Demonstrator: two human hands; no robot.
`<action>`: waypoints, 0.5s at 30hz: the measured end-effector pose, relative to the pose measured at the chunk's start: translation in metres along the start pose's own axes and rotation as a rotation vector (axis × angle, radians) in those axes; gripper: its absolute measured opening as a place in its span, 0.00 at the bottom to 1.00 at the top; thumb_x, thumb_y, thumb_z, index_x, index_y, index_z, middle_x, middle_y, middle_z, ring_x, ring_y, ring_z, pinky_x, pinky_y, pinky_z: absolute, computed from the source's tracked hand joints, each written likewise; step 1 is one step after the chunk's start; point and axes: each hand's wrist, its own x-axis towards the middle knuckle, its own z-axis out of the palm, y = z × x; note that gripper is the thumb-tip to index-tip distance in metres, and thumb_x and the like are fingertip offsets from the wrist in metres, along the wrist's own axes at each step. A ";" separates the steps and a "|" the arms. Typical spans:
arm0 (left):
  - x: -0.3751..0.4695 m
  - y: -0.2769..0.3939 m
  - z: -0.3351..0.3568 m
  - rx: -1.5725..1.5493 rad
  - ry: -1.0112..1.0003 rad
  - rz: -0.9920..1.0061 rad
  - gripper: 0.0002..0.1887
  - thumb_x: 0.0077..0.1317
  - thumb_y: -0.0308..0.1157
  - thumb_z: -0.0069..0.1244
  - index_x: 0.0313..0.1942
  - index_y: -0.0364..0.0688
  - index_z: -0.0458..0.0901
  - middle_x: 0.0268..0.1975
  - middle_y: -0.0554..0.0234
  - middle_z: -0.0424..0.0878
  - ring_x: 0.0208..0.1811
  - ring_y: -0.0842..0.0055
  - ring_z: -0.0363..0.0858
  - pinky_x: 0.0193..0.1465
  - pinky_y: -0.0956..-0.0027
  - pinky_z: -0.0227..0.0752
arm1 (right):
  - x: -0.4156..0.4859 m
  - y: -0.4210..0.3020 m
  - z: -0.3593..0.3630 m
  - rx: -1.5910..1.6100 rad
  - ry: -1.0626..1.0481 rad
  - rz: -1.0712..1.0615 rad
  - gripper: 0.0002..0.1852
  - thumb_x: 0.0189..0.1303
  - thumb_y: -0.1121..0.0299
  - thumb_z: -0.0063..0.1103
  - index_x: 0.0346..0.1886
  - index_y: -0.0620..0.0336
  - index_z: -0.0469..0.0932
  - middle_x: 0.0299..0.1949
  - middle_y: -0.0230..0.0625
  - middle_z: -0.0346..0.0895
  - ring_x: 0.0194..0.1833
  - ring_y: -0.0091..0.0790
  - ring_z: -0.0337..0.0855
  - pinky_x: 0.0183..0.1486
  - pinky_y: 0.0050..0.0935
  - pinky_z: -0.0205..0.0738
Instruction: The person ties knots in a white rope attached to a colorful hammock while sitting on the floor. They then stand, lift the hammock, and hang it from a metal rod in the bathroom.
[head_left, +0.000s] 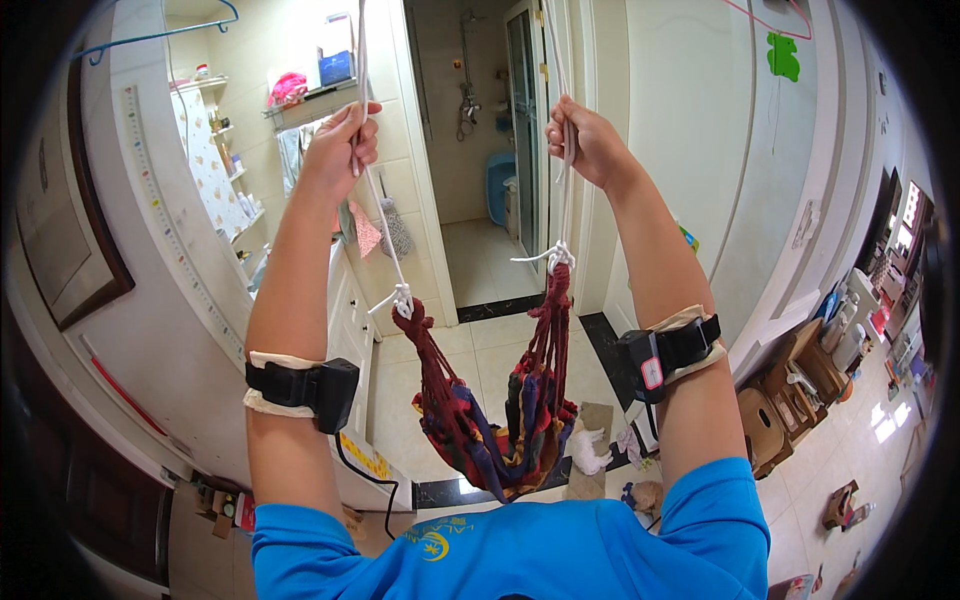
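Observation:
My left hand (346, 139) is closed around a white rope (384, 217) that runs up out of the top of the view. A second white rope (564, 206) is gripped in my right hand (585, 139) at about the same height. Each rope ends below in a knot, the left knot (403, 298) and the right knot (559, 257), tied to a dark red cord loop. Between these loops hangs a striped multicoloured fabric hammock (499, 442), sagging in a U in front of my chest. Its lowest part touches or overlaps my blue shirt in view; which, I cannot tell.
Ahead, a doorway (480, 150) leads to a tiled bathroom. A white cabinet (349, 315) is at the left. A white fluffy thing (591, 450) lies on the floor beyond the hammock. Wooden shelves (787, 405) stand at the right. Black cased devices (337, 395) are strapped to both forearms.

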 end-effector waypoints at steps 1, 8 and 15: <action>0.001 -0.002 0.000 -0.020 -0.006 0.002 0.12 0.69 0.35 0.39 0.41 0.35 0.73 0.21 0.70 0.65 0.19 0.86 0.60 0.21 0.80 0.57 | 0.000 0.000 0.002 0.004 0.027 0.005 0.17 0.69 0.56 0.36 0.25 0.51 0.64 0.18 0.25 0.62 0.22 0.22 0.65 0.27 0.21 0.63; 0.007 -0.015 -0.002 -0.123 0.004 0.072 0.14 0.68 0.35 0.41 0.42 0.31 0.74 0.25 0.63 0.74 0.21 0.81 0.69 0.25 0.77 0.65 | 0.001 0.003 0.004 0.012 0.045 0.012 0.16 0.70 0.57 0.31 0.26 0.51 0.63 0.16 0.23 0.58 0.18 0.19 0.56 0.21 0.19 0.53; 0.007 -0.023 0.003 -0.050 0.134 0.100 0.15 0.68 0.36 0.40 0.41 0.33 0.76 0.31 0.58 0.80 0.24 0.80 0.75 0.29 0.77 0.72 | 0.004 0.010 0.004 0.052 0.054 -0.037 0.17 0.70 0.57 0.31 0.26 0.52 0.62 0.15 0.21 0.50 0.16 0.17 0.47 0.18 0.19 0.44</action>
